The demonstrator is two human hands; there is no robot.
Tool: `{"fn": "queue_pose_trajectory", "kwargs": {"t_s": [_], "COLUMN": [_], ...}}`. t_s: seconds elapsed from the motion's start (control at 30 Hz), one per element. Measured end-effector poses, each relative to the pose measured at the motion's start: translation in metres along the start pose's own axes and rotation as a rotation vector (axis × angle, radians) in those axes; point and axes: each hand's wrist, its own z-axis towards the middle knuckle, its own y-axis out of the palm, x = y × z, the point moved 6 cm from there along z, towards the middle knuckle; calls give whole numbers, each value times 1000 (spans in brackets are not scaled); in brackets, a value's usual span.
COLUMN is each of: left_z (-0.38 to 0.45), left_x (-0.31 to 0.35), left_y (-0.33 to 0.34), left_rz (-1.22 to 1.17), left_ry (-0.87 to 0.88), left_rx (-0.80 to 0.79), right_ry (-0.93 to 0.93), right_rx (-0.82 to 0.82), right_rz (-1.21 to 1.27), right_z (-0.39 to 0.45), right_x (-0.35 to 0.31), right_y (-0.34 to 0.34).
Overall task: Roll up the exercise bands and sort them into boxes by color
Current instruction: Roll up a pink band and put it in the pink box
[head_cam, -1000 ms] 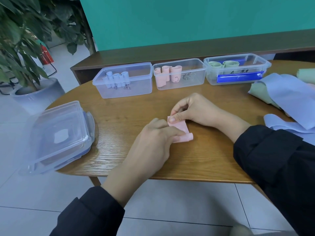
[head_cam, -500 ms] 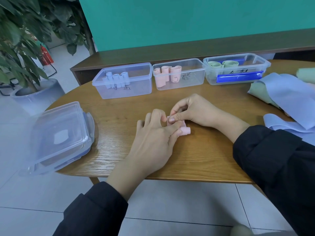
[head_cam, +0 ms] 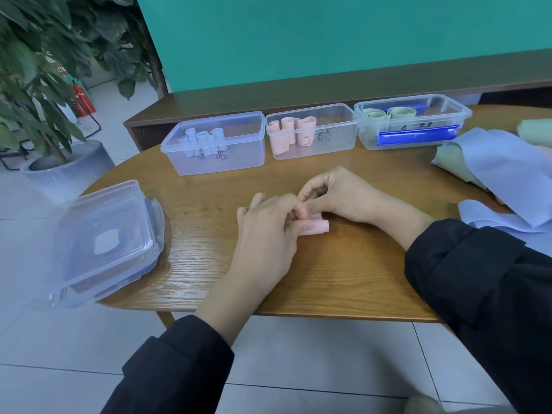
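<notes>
A pink exercise band (head_cam: 319, 227), rolled into a small tube, lies on the wooden table (head_cam: 343, 270) between my hands. My left hand (head_cam: 268, 231) covers most of the roll with its fingers curled on it. My right hand (head_cam: 343, 195) pinches the roll's far side with thumb and forefinger. Three clear boxes stand at the back: the left box (head_cam: 215, 144) holds light blue rolls, the middle box (head_cam: 312, 134) holds pink rolls, the right box (head_cam: 413, 124) holds green rolls.
Unrolled blue and green bands (head_cam: 501, 168) lie heaped at the table's right edge. Stacked clear lids (head_cam: 104, 237) overhang the left edge. A potted plant (head_cam: 44, 115) stands on the floor at the left. A low wooden bench (head_cam: 298, 94) runs behind the table.
The flat tail of the pink band has been rolled in, leaving a short tube. My left hand has shifted forward over the roll. My right hand has stayed in place.
</notes>
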Motion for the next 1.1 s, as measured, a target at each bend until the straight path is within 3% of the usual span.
{"fn": "queue_pose_trajectory", "kwargs": {"t_s": [0.23, 0.6, 0.7, 0.77, 0.9, 1.1], "left_z": [-11, 0, 7, 7, 15, 23], "left_x": [14, 4, 5, 3, -8, -15], "left_y": [1, 10, 16, 20, 13, 8], "left_rz": [157, 283, 372, 399, 148, -129], "left_ry": [243, 282, 297, 262, 40, -223], "left_rx": [59, 60, -38, -119, -142, -265], "right_ry": [-18, 5, -3, 5, 52, 36], "right_rx": [14, 46, 43, 16, -94, -83], "right_rz": [71, 90, 72, 100, 70, 44], "right_z": [-2, -5, -11, -16, -25, -23], "right_x": [-1, 1, -2, -3, -2, -3], "right_y": [-1, -5, -7, -9, -9, -9]}}
